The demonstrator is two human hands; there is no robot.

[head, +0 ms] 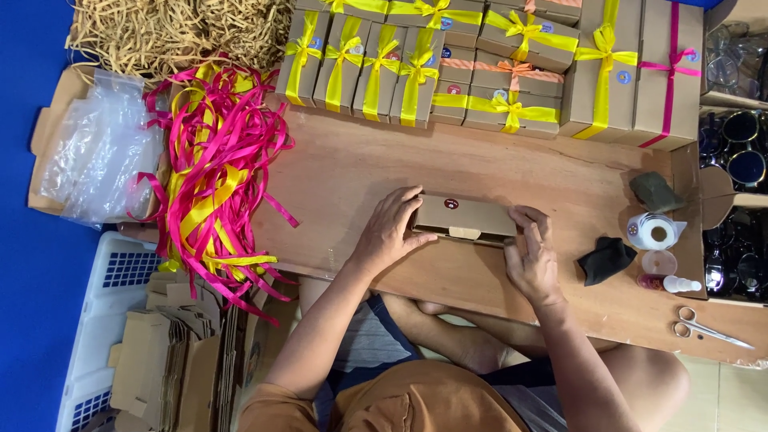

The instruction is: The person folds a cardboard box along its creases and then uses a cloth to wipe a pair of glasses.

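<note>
At the far left lie clear bags, then a heap of pink and yellow ribbons spilling over the desk edge, with flat cardboard stacked below. Mid-desk sits a small brown box, lid down, a red sticker on top. The left hand has its fingers clamped over the box's left end; the right hand has its fingers pressed together on the right end. Behind stand ribbon-tied boxes. Further right are a black cloth, a sticker roll, a small bottle and scissors. Uneven squeezing could buckle the thin walls or pop the front tab; a sliding elbow could drag ribbons off the desk.
</note>
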